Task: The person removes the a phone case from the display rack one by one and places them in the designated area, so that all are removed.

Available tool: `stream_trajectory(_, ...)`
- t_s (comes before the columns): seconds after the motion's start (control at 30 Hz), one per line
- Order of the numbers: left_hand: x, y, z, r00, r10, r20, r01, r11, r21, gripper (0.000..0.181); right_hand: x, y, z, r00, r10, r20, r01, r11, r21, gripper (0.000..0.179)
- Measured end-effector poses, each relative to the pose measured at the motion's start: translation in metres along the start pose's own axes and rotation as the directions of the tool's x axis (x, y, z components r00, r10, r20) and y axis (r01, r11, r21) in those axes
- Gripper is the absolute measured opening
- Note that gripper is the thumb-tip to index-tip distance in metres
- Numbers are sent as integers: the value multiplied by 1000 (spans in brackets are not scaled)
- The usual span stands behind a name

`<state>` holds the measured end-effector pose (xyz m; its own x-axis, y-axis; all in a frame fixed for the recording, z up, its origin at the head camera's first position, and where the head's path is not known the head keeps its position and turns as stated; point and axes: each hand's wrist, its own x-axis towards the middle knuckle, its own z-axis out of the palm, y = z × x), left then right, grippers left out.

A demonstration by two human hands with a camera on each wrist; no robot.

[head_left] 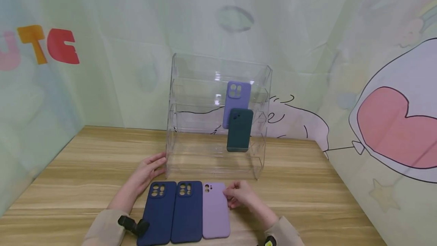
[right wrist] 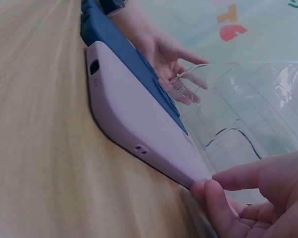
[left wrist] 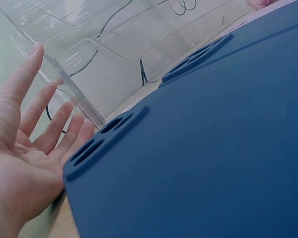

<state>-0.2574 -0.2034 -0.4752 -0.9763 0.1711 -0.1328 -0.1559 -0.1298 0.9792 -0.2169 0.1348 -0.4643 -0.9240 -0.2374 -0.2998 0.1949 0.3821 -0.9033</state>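
Observation:
My right hand [head_left: 241, 194] pinches the upper right edge of a lilac phone case [head_left: 216, 215] between thumb and index finger. In the right wrist view, the fingertips sit at that case's far corner. The lilac case lies on the table, beside two navy phone cases, the middle one [head_left: 187, 215] and the left one [head_left: 159, 215]. With fingers extended, my left hand [head_left: 147, 172] is at the lower left side of a clear tiered rack [head_left: 198, 156]. The left wrist view shows its palm facing the rack, with nothing held.
On the rack's right side stand a periwinkle phone case [head_left: 241, 100] and, lower and in front, a dark green one [head_left: 240, 132]. The wooden table [head_left: 300, 185] extends both ways, with a printed curtain [head_left: 129, 48] behind it.

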Motion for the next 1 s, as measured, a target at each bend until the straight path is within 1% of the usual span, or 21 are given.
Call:
stream_trajectory(0.1,0,0,0,1000,2,-1,-2,1000,0,70,-1,-4,-4,1000,-5,10,5,1000,-4,12)
stream_trajectory(0.2,-1,0,0,1000,2,-3,-2,1000,-2,70,-1,-12,-13,1000,-31,-5,31,999,-21,13)
stream_trajectory(0.27,0,0,0,1000,3,-6,-3,1000,-5,71,-1,-21,-22,998,-50,-29,49,998,-40,13)
stream_trajectory(0.37,0,-1,0,1000,7,-6,-8,1000,-6,71,-1,-36,-37,996,-57,-62,53,996,-65,16)
stream_trajectory(0.47,0,-1,0,1000,13,-8,-13,1000,-8,70,-1,-51,-51,995,-73,-65,69,995,-73,21)
stream_trajectory(0.53,0,-2,0,1000,13,-11,-13,1000,-12,70,-1,-61,-60,993,-104,-63,99,992,-76,24)
stream_trajectory(0.7,0,-2,0,1000,10,-8,-11,1000,-11,70,-4,-89,-82,979,-174,-103,165,982,-88,27)
stream_trajectory(0.87,-1,-1,1,1000,10,-4,-10,1000,-11,69,-7,-114,-99,966,-221,-138,203,970,-133,29)
stream_trajectory(1.0,-1,-1,1,1000,11,-3,-12,1000,-9,68,-7,-127,-107,944,-287,-161,261,952,-161,27)
